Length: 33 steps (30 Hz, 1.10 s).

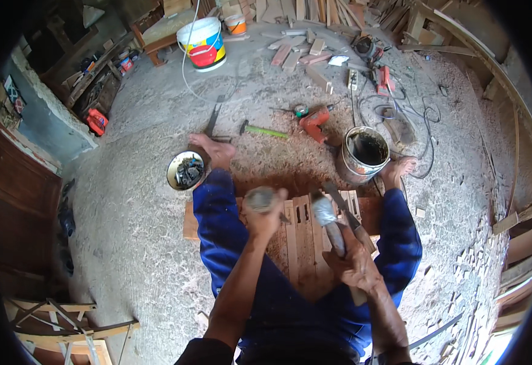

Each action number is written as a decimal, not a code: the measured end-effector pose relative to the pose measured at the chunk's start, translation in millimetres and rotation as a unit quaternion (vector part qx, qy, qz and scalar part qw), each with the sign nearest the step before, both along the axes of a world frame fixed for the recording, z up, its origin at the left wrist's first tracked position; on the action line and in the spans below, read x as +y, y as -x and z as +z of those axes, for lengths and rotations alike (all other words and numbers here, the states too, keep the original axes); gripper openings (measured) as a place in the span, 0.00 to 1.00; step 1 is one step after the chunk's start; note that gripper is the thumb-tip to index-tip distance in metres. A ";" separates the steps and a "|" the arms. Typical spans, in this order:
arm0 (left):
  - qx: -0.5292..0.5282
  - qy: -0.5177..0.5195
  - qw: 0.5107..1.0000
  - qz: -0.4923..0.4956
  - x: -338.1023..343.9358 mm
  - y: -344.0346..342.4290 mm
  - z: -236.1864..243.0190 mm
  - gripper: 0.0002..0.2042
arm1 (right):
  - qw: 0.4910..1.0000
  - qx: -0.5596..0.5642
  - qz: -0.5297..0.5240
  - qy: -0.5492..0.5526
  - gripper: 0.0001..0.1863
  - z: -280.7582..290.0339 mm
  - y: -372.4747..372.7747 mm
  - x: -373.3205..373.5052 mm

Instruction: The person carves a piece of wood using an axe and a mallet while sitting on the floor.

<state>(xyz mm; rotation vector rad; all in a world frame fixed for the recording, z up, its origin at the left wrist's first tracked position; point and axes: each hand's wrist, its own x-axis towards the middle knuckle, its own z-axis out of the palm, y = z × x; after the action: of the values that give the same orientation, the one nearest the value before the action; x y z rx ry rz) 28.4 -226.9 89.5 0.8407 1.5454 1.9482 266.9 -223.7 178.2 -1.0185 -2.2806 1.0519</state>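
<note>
Left hand: fingers were curled against a round grey object, motion blur hiding its kind. Right hand: fingers were wrapped about the cylindrical handle of a silver-wrapped tool, whose crinkled upper part had a metallic sheen. Both held things stood in front of the person, between the knees, over or near the slotted wooden pieces: pale, straight-edged strips laid side by side, with narrow oblong openings. A long, flat, dark tool slanted just beside the right hand; whether that hand gripped it too could not be told.

Legs: blue cloth trousers, softly creased; bare feet.

Beside the left foot: a round, pale-rimmed bowl contained small, dark, jumbled pieces. Beside the right foot: a cylindrical, stained bucket had a dark interior. Beyond: a hammer with a smooth green handle and an orange-red power drill lay on a rough grey floor strewn with shavings.
</note>
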 end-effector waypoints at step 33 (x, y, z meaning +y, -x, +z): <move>0.078 -0.031 0.996 -0.038 58.3 -11.6 10.6 0.07 | 0.819 0.182 -0.178 0.514 0.22 -118.2 -29.6 -28.3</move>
<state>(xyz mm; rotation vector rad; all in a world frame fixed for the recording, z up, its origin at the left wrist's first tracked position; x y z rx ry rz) 40.0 -168.6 100.2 1.0845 1.5220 1.9245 296.5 -251.9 59.9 -1.3615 -1.0413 2.1257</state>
